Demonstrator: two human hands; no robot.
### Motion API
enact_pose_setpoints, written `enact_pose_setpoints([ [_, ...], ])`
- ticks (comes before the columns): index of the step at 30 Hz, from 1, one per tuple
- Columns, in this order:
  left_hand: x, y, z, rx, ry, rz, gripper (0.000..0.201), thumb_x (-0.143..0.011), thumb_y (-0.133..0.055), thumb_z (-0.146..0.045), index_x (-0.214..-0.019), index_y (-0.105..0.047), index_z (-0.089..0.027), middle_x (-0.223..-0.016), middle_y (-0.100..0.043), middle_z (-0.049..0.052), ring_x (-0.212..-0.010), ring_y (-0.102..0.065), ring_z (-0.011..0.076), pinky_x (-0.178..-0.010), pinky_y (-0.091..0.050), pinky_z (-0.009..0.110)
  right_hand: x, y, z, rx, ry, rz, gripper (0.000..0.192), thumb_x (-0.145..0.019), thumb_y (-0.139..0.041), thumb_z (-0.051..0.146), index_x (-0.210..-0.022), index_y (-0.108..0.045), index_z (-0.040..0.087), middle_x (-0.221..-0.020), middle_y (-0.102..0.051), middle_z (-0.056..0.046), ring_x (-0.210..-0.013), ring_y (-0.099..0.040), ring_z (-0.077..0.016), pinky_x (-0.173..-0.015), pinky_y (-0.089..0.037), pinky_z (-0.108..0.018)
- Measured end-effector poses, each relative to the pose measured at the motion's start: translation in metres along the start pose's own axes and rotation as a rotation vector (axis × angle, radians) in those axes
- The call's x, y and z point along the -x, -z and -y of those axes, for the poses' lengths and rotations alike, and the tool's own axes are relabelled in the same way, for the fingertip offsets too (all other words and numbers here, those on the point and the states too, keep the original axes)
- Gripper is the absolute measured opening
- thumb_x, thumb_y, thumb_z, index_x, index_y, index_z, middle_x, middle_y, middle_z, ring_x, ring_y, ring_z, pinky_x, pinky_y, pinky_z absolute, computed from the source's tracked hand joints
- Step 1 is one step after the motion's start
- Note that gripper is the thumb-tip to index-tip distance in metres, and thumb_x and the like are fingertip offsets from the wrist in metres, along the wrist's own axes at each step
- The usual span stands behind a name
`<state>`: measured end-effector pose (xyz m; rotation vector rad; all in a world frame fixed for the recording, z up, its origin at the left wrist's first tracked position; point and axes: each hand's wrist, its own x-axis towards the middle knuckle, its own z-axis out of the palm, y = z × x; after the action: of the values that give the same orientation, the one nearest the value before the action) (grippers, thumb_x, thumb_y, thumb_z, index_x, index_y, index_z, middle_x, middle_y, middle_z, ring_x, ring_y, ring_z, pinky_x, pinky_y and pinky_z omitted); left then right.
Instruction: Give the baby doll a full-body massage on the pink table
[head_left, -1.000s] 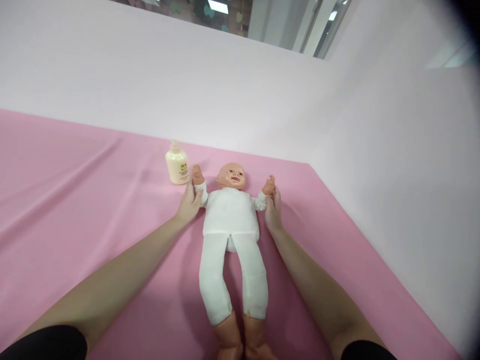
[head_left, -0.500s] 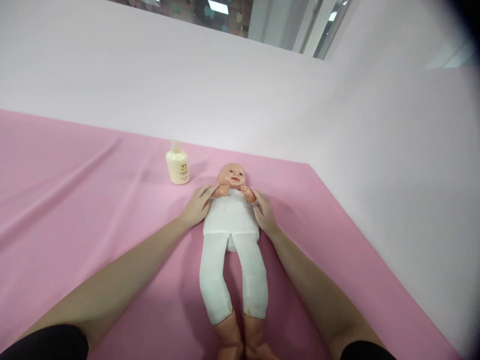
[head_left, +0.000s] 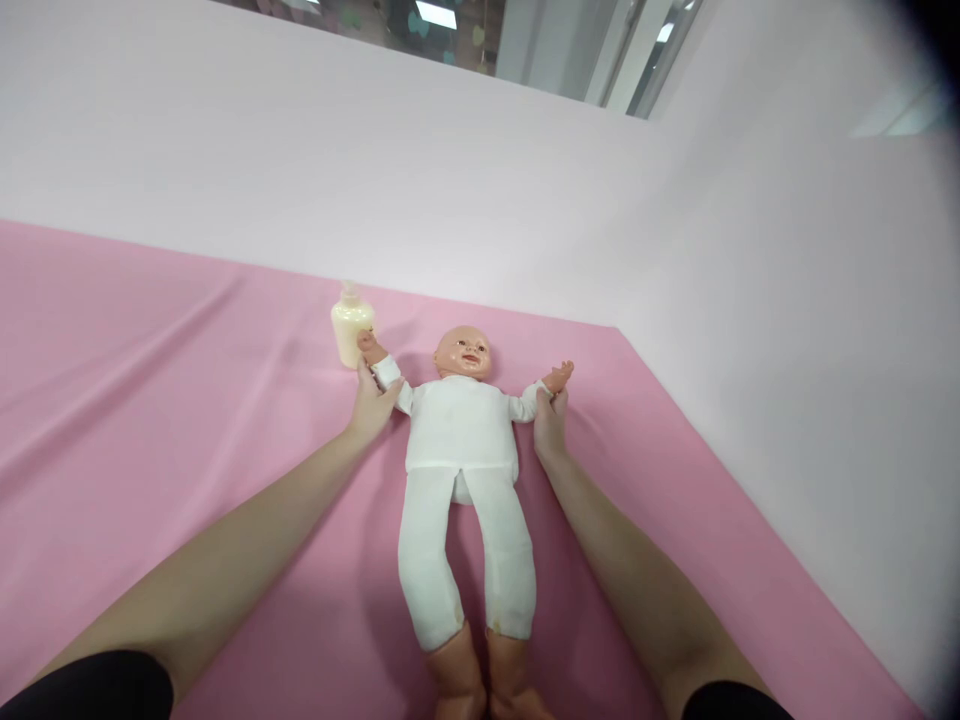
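A baby doll (head_left: 463,425) in a white top and white trousers lies on its back, head away from me and bare feet towards me. Its two arms are spread out to the sides. My left hand (head_left: 372,402) is closed around the doll's forearm on the left, just below its small fist. On the other side, my right hand (head_left: 551,424) grips the doll's forearm near the wrist, and the doll's fingers point up to the right. Parts of my fingers are hidden behind the doll's arms.
A pump bottle of pale yellow lotion (head_left: 349,325) stands behind the doll's fist on the left, partly covered by it. The pink sheet (head_left: 187,400) under the doll has creases at the left. White walls (head_left: 375,160) rise behind and at the right.
Both hands have moved outward, swinging the doll's arms from folded on its chest to spread at its sides. The doll's body and the bottle have stayed in place.
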<state>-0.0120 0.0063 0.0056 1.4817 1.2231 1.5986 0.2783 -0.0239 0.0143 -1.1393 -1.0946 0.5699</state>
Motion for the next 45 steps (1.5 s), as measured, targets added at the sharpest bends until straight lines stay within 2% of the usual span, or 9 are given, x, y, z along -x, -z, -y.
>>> enact_pose_setpoints([
  [4, 0.002, -0.001, -0.005, -0.054, -0.062, 0.023, 0.079, -0.079, -0.059, -0.026, -0.143, -0.013, -0.025, -0.131, -0.045, 0.013, -0.118, -0.048, 0.0246, -0.099, -0.042, 0.043, 0.002, -0.002, 0.005, 0.046, 0.091, 0.075, 0.061, -0.085, -0.047, 0.033, -0.141, -0.024, 0.023, -0.151, -0.024, -0.007, -0.138, -0.025, -0.0187, -0.113, -0.022, -0.042],
  [8, 0.007, -0.003, -0.013, -0.212, -0.247, 0.128, 0.07, -0.083, -0.051, -0.022, -0.143, -0.017, -0.025, -0.14, -0.037, 0.01, -0.13, -0.036, 0.024, -0.108, -0.031, 0.044, 0.009, -0.007, 0.017, 0.122, 0.228, 0.243, 0.058, -0.086, -0.046, 0.029, -0.14, -0.026, 0.024, -0.149, -0.029, -0.006, -0.137, -0.028, -0.0181, -0.113, -0.025, -0.041],
  [14, 0.011, -0.003, -0.018, -0.524, -0.388, 0.291, 0.061, -0.082, -0.043, -0.015, -0.14, -0.028, -0.02, -0.134, -0.043, 0.012, -0.125, -0.038, 0.0269, -0.105, -0.032, 0.05, 0.014, -0.007, 0.013, 0.308, 0.322, 0.392, 0.05, -0.083, -0.045, 0.02, -0.133, -0.042, 0.026, -0.133, -0.05, -0.005, -0.123, -0.045, -0.0201, -0.106, -0.035, -0.042],
  [20, 0.014, -0.005, -0.021, -0.625, -0.486, 0.425, 0.061, -0.074, -0.037, -0.004, -0.133, -0.042, -0.02, -0.126, -0.049, 0.009, -0.118, -0.043, 0.0233, -0.103, -0.036, 0.043, 0.013, -0.007, 0.007, 0.423, 0.404, 0.431, 0.053, -0.077, -0.044, 0.01, -0.127, -0.048, 0.026, -0.127, -0.054, -0.005, -0.12, -0.046, -0.0208, -0.107, -0.034, -0.042],
  [25, 0.012, -0.005, -0.022, -0.562, -0.425, 0.324, 0.059, -0.079, -0.043, -0.012, -0.137, -0.032, -0.018, -0.13, -0.046, 0.012, -0.121, -0.042, 0.0257, -0.104, -0.035, 0.047, 0.016, -0.009, 0.013, 0.349, 0.32, 0.353, 0.052, -0.083, -0.044, 0.017, -0.134, -0.038, 0.023, -0.134, -0.048, -0.008, -0.125, -0.043, -0.0202, -0.108, -0.032, -0.042],
  [31, 0.011, -0.003, -0.023, -0.375, -0.319, 0.141, 0.071, -0.083, -0.05, -0.019, -0.143, -0.012, -0.019, -0.14, -0.035, 0.015, -0.131, -0.034, 0.0255, -0.109, -0.031, 0.046, 0.011, -0.006, 0.015, 0.178, 0.278, 0.133, 0.066, -0.083, -0.046, 0.022, -0.142, -0.016, 0.024, -0.15, -0.022, -0.008, -0.139, -0.022, -0.0187, -0.114, -0.02, -0.045],
  [35, 0.01, -0.002, -0.024, -0.313, -0.301, 0.045, 0.08, -0.084, -0.052, -0.024, -0.144, 0.001, -0.022, -0.147, -0.024, 0.014, -0.138, -0.023, 0.0235, -0.113, -0.023, 0.045, 0.005, -0.003, 0.006, 0.158, 0.233, 0.007, 0.071, -0.083, -0.046, 0.026, -0.143, -0.008, 0.024, -0.149, -0.022, -0.012, -0.138, -0.025, -0.0207, -0.112, -0.024, -0.048],
  [40, 0.01, -0.001, -0.024, -0.334, -0.309, 0.011, 0.078, -0.086, -0.049, -0.026, -0.145, 0.004, -0.022, -0.148, -0.021, 0.013, -0.14, -0.019, 0.0214, -0.114, -0.022, 0.043, 0.007, -0.005, 0.009, 0.204, 0.311, 0.043, 0.069, -0.085, -0.044, 0.027, -0.144, -0.009, 0.024, -0.15, -0.021, -0.011, -0.138, -0.025, -0.0198, -0.111, -0.026, -0.046],
  [45, 0.011, -0.001, -0.021, -0.472, -0.406, 0.048, 0.073, -0.086, -0.048, -0.03, -0.144, -0.008, -0.012, -0.143, -0.03, 0.02, -0.134, -0.029, 0.0291, -0.11, -0.027, 0.048, 0.014, -0.007, 0.014, 0.275, 0.359, 0.167, 0.064, -0.085, -0.047, 0.024, -0.142, -0.02, 0.023, -0.147, -0.032, -0.009, -0.136, -0.03, -0.0195, -0.112, -0.027, -0.043],
])
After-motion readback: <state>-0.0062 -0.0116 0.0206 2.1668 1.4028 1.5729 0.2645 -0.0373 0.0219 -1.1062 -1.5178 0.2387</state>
